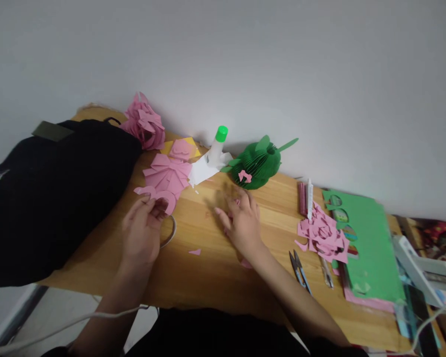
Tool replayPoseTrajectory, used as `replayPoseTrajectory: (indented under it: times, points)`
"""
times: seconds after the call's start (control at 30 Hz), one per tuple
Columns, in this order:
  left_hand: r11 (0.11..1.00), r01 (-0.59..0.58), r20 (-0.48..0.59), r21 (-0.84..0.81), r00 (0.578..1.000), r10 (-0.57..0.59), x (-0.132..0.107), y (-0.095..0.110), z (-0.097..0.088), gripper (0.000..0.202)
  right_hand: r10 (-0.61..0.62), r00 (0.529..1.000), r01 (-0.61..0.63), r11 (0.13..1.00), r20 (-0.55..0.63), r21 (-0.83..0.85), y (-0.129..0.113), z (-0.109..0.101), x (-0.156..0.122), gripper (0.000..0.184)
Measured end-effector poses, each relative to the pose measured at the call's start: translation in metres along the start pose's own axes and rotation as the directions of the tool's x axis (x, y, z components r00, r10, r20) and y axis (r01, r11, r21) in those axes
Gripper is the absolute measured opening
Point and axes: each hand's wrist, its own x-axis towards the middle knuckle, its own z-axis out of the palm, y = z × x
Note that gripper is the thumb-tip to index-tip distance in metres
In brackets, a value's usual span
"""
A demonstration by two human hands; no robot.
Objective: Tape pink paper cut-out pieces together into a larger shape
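My left hand point(140, 230) is closed in a pinch on a curved pink paper cutout point(166, 198), raised in front of a stack of folded pink paper point(167, 173). Over the middle of the table is my right hand point(243, 220), thumb and fingers apart. A bit of pink shows between its fingers, too small to make out. Beyond it stands a round green pleated paper piece point(258, 166) with leaf shapes and a small pink cutout point(245, 176) on its front. A white glue bottle point(216, 151) with a green cap stands on white paper point(202, 170).
A black bag point(59, 198) covers the table's left side, beside a pink paper flower point(144, 121). To the right lie pink scraps point(323, 232), blue-handled thread snips point(299, 270), a craft knife point(326, 272) and green sheets point(371, 243). A wall borders the back.
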Motion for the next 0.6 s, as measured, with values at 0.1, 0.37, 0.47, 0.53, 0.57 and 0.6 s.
replayPoseTrajectory:
  times: [0.1,0.37,0.47,0.53,0.57,0.6]
  points:
    - [1.000,0.004,0.009,0.000,1.000,-0.004,-0.001,-0.002,0.001,0.018,-0.019,1.000,0.022,0.946,-0.012,0.323,-0.008,0.005,0.021,0.028]
    - [0.999,-0.041,0.068,0.010,0.997,0.041,-0.002,-0.001,-0.002,0.021,0.049,0.996,-0.076,0.878,0.070,0.473,-0.020,0.037,0.084,0.011]
    - [0.997,-0.065,0.107,0.040,0.992,0.060,-0.004,0.001,-0.002,0.022,0.069,0.991,-0.122,0.821,0.116,0.558,-0.018,0.037,0.090,0.003]
    - [0.993,-0.096,0.152,0.073,0.985,0.084,-0.006,0.001,-0.002,0.022,0.072,0.989,-0.135,0.779,0.127,0.612,-0.019,0.031,0.089,0.004]
    - [0.989,-0.119,0.181,0.093,0.978,0.100,-0.008,0.001,-0.001,0.021,0.070,0.989,-0.136,0.757,0.127,0.639,-0.020,0.025,0.086,0.006]
    - [0.983,-0.146,0.217,0.114,0.969,0.119,-0.011,0.001,0.001,0.021,0.062,0.990,-0.133,0.733,0.129,0.667,-0.021,0.017,0.082,0.011]
